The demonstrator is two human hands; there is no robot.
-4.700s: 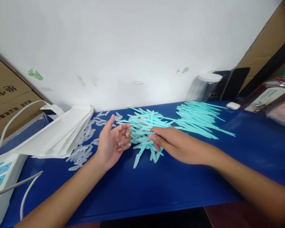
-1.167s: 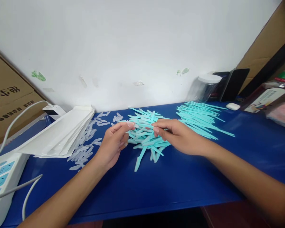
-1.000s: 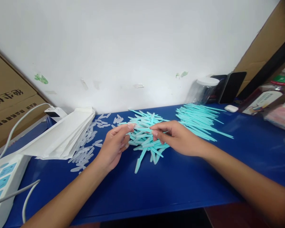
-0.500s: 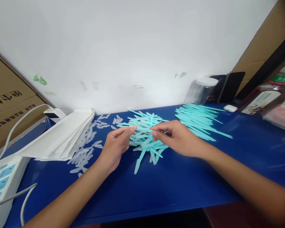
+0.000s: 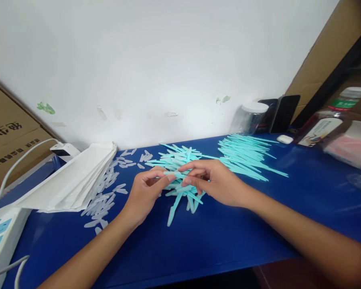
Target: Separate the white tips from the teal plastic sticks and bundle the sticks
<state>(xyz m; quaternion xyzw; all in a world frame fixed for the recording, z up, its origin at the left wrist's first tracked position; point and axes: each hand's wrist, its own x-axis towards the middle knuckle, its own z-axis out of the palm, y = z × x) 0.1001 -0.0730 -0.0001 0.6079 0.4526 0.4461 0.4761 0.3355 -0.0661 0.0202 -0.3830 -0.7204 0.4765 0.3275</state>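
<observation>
In the head view, my left hand point(image 5: 147, 188) is closed, thumb against fingers, on one end of a slim turquoise eyebrow razor point(image 5: 170, 173). My right hand point(image 5: 215, 180) pinches close to the other end, its fingertips nearly meeting the left thumb. Part of the razor is hidden by fingers. Below and behind both hands lies a loose pile of turquoise razors point(image 5: 175, 206), several with pale covered ends. Many small translucent blade covers point(image 5: 100, 204) are scattered left of my left hand. Beyond my right hand is a second heap of thin turquoise razors point(image 5: 246, 156).
White paper sleeves point(image 5: 75, 180) lie stacked at left, near a power strip point(image 5: 10, 233) with cables and a white device point(image 5: 64, 151). At back right stand a clear jar point(image 5: 252, 118), a phone point(image 5: 285, 114) and a bottle point(image 5: 321, 124). A white earbud case point(image 5: 284, 139) sits nearby.
My hands have come closer together and lower in view, with the fingertips nearly meeting on the razor. The whole view has shifted slightly.
</observation>
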